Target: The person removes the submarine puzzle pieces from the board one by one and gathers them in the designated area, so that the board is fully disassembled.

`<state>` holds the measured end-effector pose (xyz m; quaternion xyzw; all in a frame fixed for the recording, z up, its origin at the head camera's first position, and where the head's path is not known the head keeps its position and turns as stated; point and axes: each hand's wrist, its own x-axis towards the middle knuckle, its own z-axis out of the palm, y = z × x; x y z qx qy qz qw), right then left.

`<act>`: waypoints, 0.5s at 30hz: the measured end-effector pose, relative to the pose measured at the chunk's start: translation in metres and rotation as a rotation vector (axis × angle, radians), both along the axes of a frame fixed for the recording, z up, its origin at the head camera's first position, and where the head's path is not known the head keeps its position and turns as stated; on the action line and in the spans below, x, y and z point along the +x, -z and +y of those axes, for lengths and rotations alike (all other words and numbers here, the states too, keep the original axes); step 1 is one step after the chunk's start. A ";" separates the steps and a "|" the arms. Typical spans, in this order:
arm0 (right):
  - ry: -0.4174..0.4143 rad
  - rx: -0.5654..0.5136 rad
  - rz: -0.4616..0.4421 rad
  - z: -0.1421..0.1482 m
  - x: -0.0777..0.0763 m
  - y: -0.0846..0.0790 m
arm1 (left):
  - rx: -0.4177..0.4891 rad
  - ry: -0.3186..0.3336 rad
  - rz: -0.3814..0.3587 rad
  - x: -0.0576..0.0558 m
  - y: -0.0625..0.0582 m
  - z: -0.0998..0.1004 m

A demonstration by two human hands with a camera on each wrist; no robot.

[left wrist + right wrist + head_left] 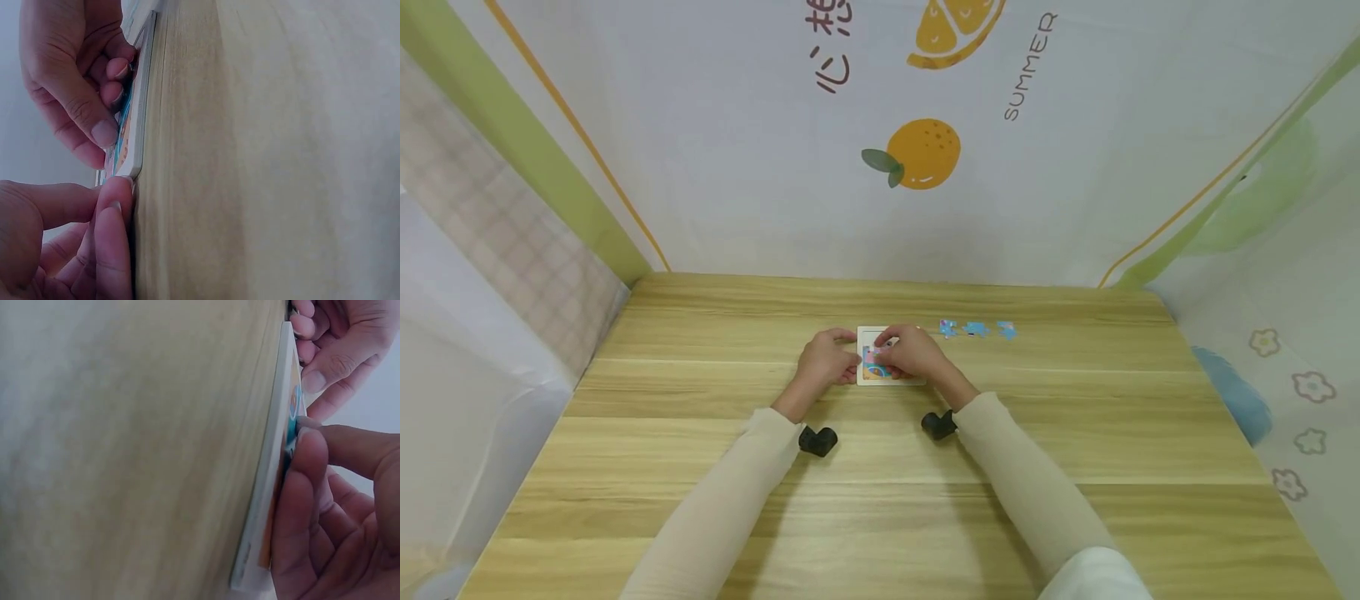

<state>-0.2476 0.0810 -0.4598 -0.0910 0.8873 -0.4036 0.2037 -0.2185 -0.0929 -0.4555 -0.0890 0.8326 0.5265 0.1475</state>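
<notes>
A white-framed puzzle (pixel 874 371) lies flat, three blue pieces (pixel 976 329) at its right.

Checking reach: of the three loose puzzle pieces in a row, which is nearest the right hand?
The leftmost piece; the middle piece and rightmost piece lie farther from the right hand.

- Pinches mostly hidden puzzle piece (pixel 290 449) with right hand (pixel 344 519), over puzzle frame (pixel 267 478).
- Touches frame's far end with left hand (pixel 350 353).
- Shows frame's pale edge lying along wooden table (pixel 125 456).
</notes>
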 end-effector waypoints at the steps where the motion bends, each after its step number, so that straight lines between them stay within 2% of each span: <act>1: -0.003 0.003 0.004 -0.001 0.000 0.000 | -0.003 -0.001 -0.001 0.000 0.000 0.000; 8: -0.014 -0.021 -0.009 -0.001 -0.002 -0.001 | 0.001 0.007 0.008 0.002 -0.003 -0.001; 15: -0.048 -0.078 -0.111 0.007 -0.005 -0.002 | 0.007 0.006 0.010 0.002 0.000 0.000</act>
